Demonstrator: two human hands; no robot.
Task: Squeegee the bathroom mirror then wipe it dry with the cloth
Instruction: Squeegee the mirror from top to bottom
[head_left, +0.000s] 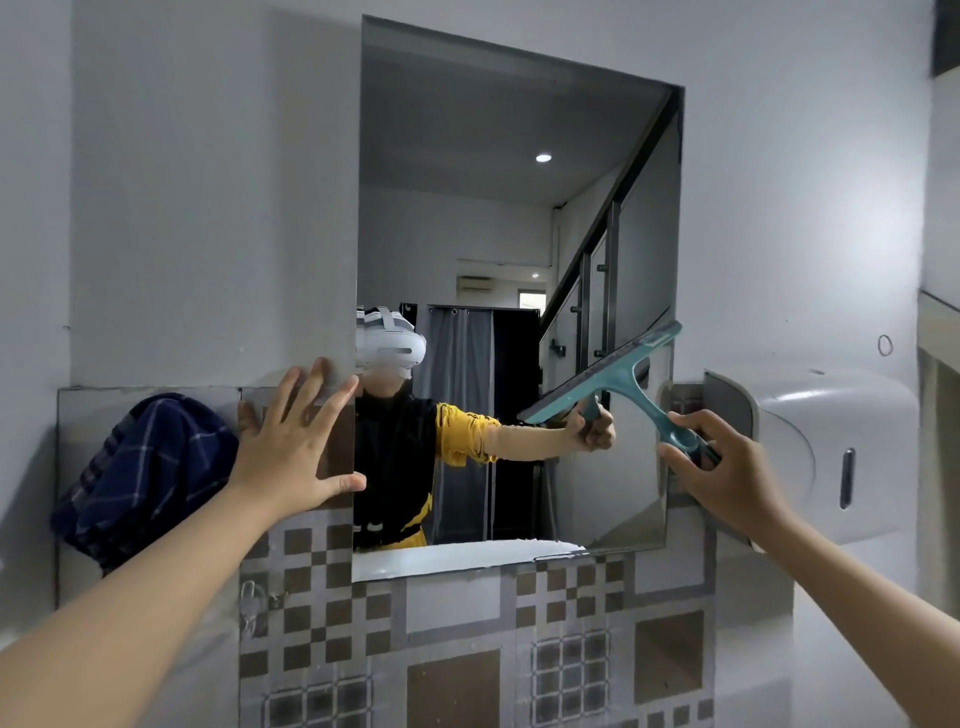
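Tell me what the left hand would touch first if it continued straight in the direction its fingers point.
The left hand already lies spread near the mirror, at its left edge; going on up, it probably slides along the grey wall.

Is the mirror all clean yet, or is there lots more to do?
Not yet. The right hand holds the teal squeegee with its blade tilted against the right side of the mirror, so the squeegee part is under way. I can't tell how much glass is already done. The left hand presses flat beside the mirror's left edge. The blue checked cloth sits unused to the left, so drying is left.
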